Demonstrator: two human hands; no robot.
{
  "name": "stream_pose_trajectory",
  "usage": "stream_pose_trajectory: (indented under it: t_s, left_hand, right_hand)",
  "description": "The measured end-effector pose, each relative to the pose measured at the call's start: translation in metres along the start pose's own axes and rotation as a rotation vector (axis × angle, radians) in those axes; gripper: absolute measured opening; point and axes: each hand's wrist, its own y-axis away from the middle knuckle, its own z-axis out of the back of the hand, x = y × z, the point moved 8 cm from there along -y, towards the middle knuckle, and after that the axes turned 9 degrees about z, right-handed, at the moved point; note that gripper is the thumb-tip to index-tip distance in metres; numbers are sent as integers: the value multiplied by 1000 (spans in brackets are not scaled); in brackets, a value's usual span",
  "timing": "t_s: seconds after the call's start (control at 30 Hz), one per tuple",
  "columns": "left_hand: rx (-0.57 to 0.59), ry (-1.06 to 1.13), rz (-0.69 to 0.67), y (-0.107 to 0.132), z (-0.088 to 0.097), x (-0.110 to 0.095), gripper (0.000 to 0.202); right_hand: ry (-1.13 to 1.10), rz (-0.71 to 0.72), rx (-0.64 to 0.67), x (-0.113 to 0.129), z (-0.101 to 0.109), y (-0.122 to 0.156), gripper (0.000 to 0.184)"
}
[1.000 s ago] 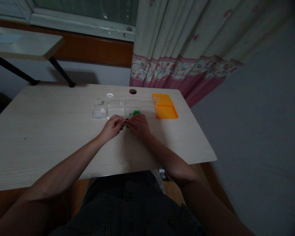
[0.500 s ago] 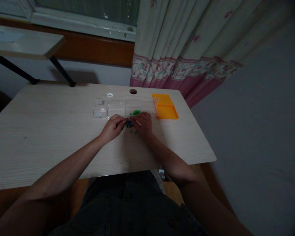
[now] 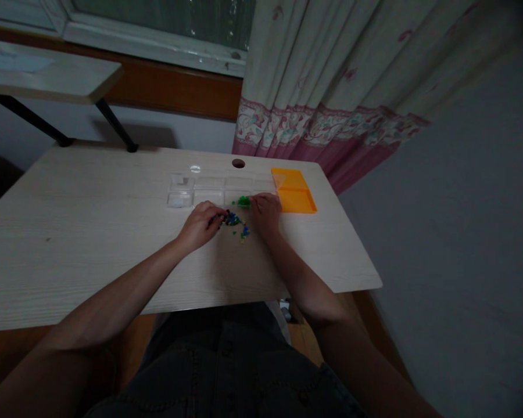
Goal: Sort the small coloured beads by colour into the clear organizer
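A heap of small mixed beads, blue, green, dark and yellowish, lies on the table with a few strays in front. At its left edge is my left hand, fingers curled together against the beads; what they hold, if anything, is too small to make out. My right hand is to the right of the heap, its bent fingertips beside a small pile of green beads. Its fingers are closed, and I cannot see what is between them. Behind both hands lies a clear plastic compartment box.
An orange tray lies right of the clear box. The wooden table has a round cable hole near its back edge. A raised shelf stands at the back left, and a floral curtain hangs behind.
My right hand has moved right, off the mixed heap to beside the green beads, uncovering more of the heap and blue strays. My left hand stays about where it was. The view has shifted slightly.
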Motion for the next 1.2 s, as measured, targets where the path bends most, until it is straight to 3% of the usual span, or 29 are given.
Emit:
stream_pose_trajectory:
  t_s: [0.17, 0.47, 0.93, 1.2]
  left_hand:
    - [52, -59, -53, 2, -5, -2, 24]
    - [222, -245, -181, 9, -31, -14, 23]
    - [206, -361, -196, 6, -39, -21, 17]
    - [163, -382, -114, 3, -31, -9, 24]
  right_hand:
    - [-23, -1, -11, 2, 3, -2, 29]
    - [-52, 6, 34, 5, 1, -2, 31]
    - [-66, 20, 26, 10, 2, -2, 30]
    - [-71, 90, 20, 19, 4, -2, 32]
